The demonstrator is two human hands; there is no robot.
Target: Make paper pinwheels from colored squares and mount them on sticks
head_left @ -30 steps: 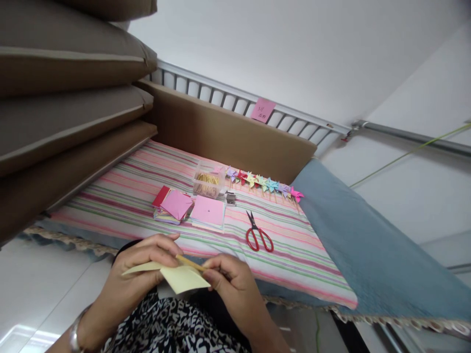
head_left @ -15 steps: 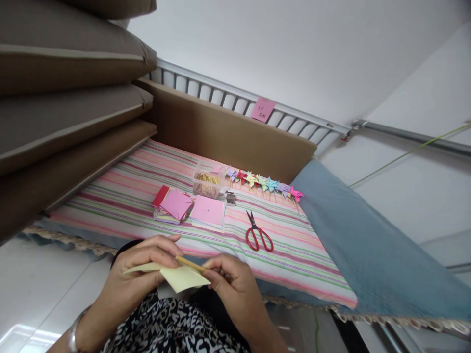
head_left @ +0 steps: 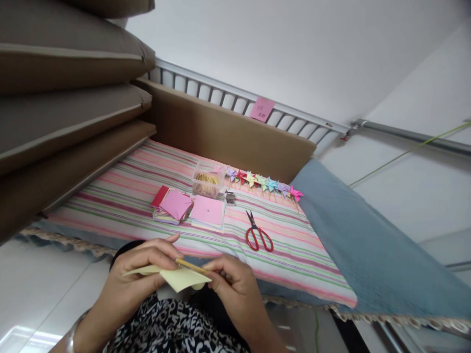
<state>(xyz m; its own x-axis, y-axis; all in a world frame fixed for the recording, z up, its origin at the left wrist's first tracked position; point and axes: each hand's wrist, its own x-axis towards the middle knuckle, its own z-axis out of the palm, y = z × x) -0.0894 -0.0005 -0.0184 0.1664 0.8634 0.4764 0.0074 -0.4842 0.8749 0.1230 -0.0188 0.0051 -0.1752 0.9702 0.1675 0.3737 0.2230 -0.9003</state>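
Bent pale yellow paper (head_left: pixel 182 280), held beside a slim, slightly tilted tan stick (head_left: pixel 192 266)

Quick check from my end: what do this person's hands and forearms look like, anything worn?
Both the left hand and right hand are ungloved. A shiny silver bracelet circles the left wrist; none shows on the right. No sleeves are visible.

There is one left hand (head_left: pixel 143 267), one right hand (head_left: pixel 233 282), one yellow paper (head_left: pixel 180 280) and one stick (head_left: pixel 192 266). I see one pair of red scissors (head_left: pixel 253 227), two paper piles (head_left: pixel 208 212), one pink note (head_left: pixel 262 109), at least seven pinwheels (head_left: pixel 271 185), and one clear box (head_left: pixel 221 181) with lots of thin sticks (head_left: pixel 208 178).
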